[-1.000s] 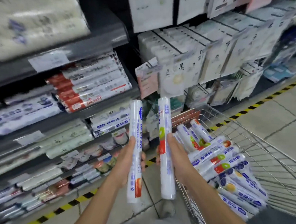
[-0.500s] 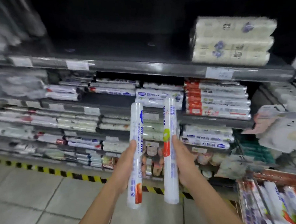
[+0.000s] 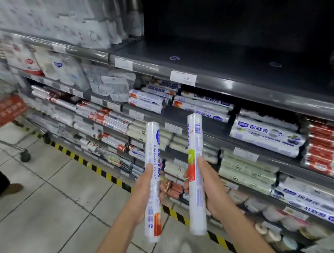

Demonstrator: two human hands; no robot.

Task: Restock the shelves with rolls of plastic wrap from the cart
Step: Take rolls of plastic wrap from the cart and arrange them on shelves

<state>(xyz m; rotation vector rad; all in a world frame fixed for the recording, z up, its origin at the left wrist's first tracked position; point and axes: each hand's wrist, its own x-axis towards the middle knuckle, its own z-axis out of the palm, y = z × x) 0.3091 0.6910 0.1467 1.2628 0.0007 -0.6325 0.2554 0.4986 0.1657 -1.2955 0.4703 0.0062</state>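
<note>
A roll (image 3: 152, 146) per hand (image 3: 143, 190) — upright

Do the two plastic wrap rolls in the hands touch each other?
Apart. The head view shows a clear gap between the left roll and the right roll along their whole length, with shelf goods visible through it.

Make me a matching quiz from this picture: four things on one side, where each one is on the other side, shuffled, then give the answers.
Things
1. roll with barcode at top
2. roll with orange patch at bottom
3. white price tag
4. yellow-black striped tape

Places
A. on the floor
B. gripped by the left hand
C. on the front edge of the dark upper shelf
D. gripped by the right hand

Pairs: 1-D, 2-B, 3-C, 4-A.
</note>
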